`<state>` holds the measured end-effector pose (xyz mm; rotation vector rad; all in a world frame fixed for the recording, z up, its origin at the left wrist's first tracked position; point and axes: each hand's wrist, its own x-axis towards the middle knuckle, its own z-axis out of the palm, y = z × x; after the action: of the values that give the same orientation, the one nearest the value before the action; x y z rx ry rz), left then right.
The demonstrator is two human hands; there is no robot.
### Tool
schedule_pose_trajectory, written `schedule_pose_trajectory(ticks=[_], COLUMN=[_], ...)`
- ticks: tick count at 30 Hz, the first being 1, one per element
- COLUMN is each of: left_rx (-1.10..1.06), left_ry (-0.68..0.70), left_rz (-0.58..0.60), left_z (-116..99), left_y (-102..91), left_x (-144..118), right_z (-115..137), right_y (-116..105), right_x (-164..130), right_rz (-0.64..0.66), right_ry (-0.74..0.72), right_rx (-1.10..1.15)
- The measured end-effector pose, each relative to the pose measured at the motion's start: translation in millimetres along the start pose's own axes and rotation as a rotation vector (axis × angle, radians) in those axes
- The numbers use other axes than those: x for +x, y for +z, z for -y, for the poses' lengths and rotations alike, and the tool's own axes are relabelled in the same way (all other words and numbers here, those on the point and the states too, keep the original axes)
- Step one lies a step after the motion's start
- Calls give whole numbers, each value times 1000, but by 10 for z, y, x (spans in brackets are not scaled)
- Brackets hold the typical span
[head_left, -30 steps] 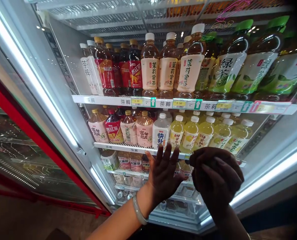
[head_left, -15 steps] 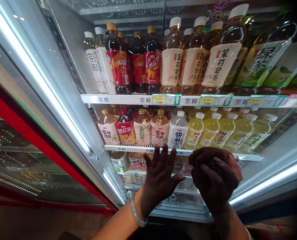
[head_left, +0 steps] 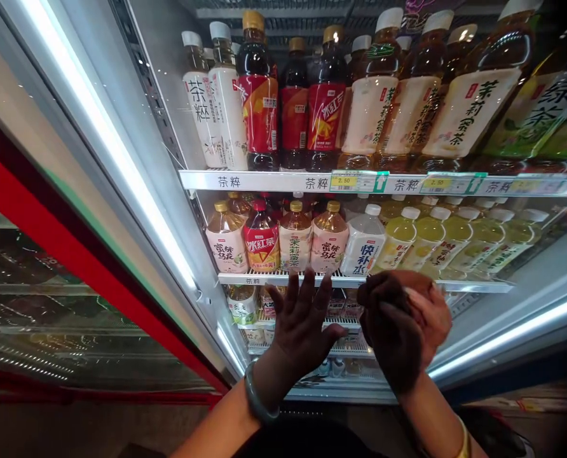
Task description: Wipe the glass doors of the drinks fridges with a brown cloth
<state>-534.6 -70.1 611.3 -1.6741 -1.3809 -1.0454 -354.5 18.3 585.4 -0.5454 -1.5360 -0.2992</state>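
My left hand (head_left: pixel 299 321) is raised in front of the drinks cooler, its fingers spread and a pale bangle (head_left: pixel 259 395) on the wrist. It holds nothing. Behind its fingertips lies the middle shelf edge (head_left: pixel 274 278), and I cannot tell whether they touch anything. To its right, my right hand (head_left: pixel 398 327) is curled closed in dark shadow, with lighter fingers on its right side. Whatever it holds, if anything, is hidden. Nearest above the hands are a white-labelled bottle (head_left: pixel 363 245) and a pink-labelled bottle (head_left: pixel 330 242).
Tall tea bottles, such as a red-labelled bottle (head_left: pixel 259 105), line the top shelf (head_left: pixel 264 181) with its price tags. Yellow drink bottles (head_left: pixel 398 238) fill the middle right. A light strip (head_left: pixel 107 152) and a red frame (head_left: pixel 74 235) run along the left.
The shelves and bottles have shifted right and slightly up in view. My left hand stays spread. My right hand stays curled, with more of the lighter fingers on its right side showing.
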Motion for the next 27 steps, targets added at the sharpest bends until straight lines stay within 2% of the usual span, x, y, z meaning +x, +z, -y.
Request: schedule_pose_trajectory(ticks=[4, 7, 10, 13, 17, 20, 24, 27], left_rx=[-30, -67, -65, -77, -114, -140, -136, -138], left_ry=[25, 31, 41, 38, 54, 61, 52, 31], left_rz=[22, 28, 18, 16, 4, 12, 12, 23], left_z=[112, 224, 379, 526, 676, 817, 1034, 1126], left_y=[-88, -169, -259, -328, -400, -484, -610, -660], left_x=[-46, -71, -106, -167, -270, -334, -392, -460], right_z=[417, 611, 577, 596, 974, 1245, 1265, 1265], right_y=[185, 345, 367, 344, 518, 722, 794, 759], right_x=[-310, -195, -6, -69, -347, -301, -78, -169], right_rz=[90, 100, 44, 1, 63, 88, 26, 2], right_ry=[-56, -124, -119, -57, -21, -66, -67, -26], right_rx=[59, 98, 36, -52, 69, 157, 147, 121])
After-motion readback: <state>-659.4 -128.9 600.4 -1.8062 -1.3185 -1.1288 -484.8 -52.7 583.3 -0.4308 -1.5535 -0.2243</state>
